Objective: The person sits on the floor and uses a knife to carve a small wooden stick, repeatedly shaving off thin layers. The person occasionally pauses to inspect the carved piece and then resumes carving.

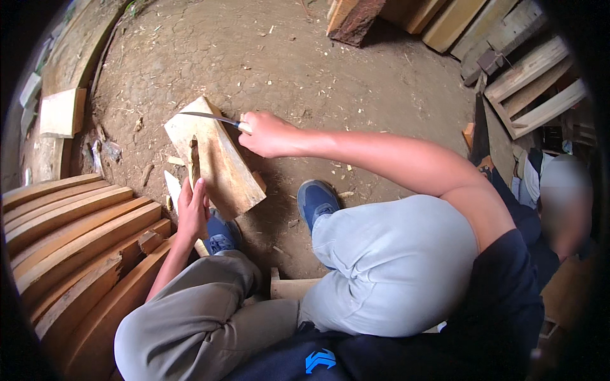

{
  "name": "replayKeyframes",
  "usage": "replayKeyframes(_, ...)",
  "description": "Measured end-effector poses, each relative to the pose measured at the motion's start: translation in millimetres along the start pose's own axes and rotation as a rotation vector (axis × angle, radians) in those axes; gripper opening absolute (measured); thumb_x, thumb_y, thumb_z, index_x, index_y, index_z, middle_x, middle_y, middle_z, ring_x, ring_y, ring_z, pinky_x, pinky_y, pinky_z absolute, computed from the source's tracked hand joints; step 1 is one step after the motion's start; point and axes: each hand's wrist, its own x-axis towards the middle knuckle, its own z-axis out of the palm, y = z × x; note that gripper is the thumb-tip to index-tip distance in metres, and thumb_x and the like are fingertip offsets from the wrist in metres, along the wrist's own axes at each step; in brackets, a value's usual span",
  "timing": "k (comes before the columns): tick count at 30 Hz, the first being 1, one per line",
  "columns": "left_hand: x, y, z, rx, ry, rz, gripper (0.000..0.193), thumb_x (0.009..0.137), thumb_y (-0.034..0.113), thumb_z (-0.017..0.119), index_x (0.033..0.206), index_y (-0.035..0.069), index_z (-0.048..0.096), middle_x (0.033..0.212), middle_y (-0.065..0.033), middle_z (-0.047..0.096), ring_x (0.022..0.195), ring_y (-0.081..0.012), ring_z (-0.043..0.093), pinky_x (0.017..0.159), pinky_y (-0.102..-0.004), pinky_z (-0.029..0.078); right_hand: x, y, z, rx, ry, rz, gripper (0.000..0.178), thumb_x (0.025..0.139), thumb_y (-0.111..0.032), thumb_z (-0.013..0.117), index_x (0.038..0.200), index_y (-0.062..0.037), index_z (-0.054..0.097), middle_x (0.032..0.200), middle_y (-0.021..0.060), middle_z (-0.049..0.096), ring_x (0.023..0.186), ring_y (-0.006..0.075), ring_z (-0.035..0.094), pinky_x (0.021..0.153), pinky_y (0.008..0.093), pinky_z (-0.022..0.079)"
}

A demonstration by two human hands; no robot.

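My right hand is closed round the handle of a knife. Its dark, narrow blade points left over the far end of a pale wooden block, which lies on the ground between my feet. With my left hand I grip a slim piece of wood, yellowish low down and dark at its upper tip. That piece stands up over the block's left side, below the blade and apart from it. Whether its lower end touches the block I cannot tell, as my fingers hide it.
Curved wooden planks are stacked at my left. A cut block rests on a board at the far left. Timber and a wooden frame stand at the back right. Another person is at the right edge. Shavings dot the dirt floor.
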Motion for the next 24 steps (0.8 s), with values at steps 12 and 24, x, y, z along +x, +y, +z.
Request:
replayKeyframes(12, 19.8, -25.4, -10.2, 0.166, 0.341, 0.124, 0.046, 0.082, 0.035, 0.072, 0.108, 0.006, 0.048, 0.087, -0.0058, 0.057, 0.067, -0.0131, 0.056, 0.047, -0.0271, 0.043, 8.7, 19.5, 7.4, 0.043, -0.02, 0.085, 0.022, 0.075, -0.021, 0.06, 0.086, -0.001, 0.057, 0.078, 0.0178, 0.064, 0.075, 0.0323, 0.064, 0.068, 0.043, 0.049)
replayKeyframes(24, 48.2, -49.6, -19.8, -0.131, 0.197, 0.203, 0.056, 0.081, 0.028, 0.075, 0.12, 0.003, 0.043, 0.103, -0.0079, 0.056, 0.086, -0.0144, 0.059, 0.054, -0.0293, 0.048, 21.9, 8.2, 47.2, 0.486, -0.093, 0.09, 0.049, 0.072, -0.025, 0.082, 0.092, -0.0044, 0.042, 0.082, 0.0052, 0.055, 0.07, 0.0126, 0.059, 0.058, 0.026, 0.053)
